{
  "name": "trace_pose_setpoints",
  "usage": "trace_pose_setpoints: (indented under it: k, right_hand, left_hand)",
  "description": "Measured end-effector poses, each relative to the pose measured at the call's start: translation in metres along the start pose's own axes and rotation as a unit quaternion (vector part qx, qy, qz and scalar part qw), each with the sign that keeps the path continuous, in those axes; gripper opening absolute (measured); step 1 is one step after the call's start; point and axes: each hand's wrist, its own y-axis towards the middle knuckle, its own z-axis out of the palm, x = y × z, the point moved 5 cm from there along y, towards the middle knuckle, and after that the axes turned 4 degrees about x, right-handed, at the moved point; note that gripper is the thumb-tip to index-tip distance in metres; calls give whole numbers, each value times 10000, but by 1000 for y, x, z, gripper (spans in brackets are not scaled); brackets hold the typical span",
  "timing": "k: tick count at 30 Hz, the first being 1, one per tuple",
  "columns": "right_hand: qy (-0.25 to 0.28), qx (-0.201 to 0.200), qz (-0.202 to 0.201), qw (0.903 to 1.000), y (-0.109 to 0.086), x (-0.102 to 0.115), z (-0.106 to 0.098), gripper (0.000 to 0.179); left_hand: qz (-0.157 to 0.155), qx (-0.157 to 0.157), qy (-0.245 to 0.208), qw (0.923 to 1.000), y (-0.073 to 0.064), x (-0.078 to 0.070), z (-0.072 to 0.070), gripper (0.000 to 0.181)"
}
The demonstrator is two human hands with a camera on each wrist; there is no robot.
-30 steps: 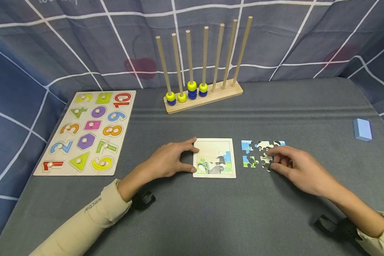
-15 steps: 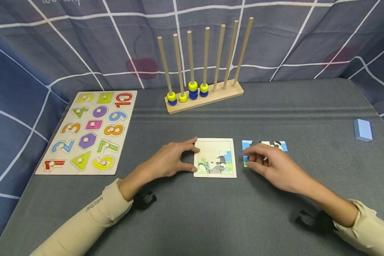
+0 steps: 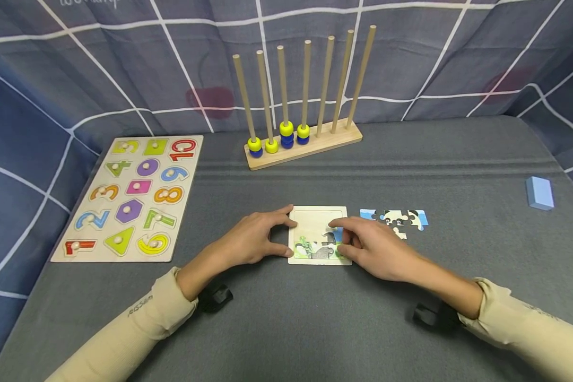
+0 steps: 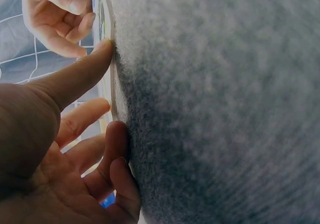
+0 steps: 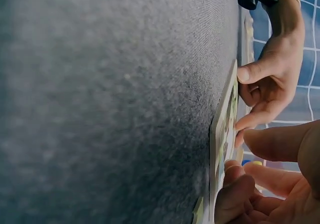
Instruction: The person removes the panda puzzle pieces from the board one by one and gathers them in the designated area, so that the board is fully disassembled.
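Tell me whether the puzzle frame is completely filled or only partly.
Only partly filled: fitted pieces line the bottom of the puzzle frame, its upper left is bare, and loose pieces lie beside it.

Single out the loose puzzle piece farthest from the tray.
The piece at the right end of the far row: black, white and blue. The other visible loose pieces lie closer to the tray.

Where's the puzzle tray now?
In the head view, the puzzle tray lies near the middle, the left hand at its left edge, loose puzzle pieces to its right.
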Motion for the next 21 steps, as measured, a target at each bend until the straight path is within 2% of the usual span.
trace_pose_setpoints:
  k: [11,21]
  right_hand:
    - [-581,298,117,9978,10,2,6,38]
    - [-632,146,94,9978,11,0,4,36]
  left_hand:
    - [58,-12,55,10000,0,-1,-1,56]
    - [24,-12,61,10000,0,-1,0,56]
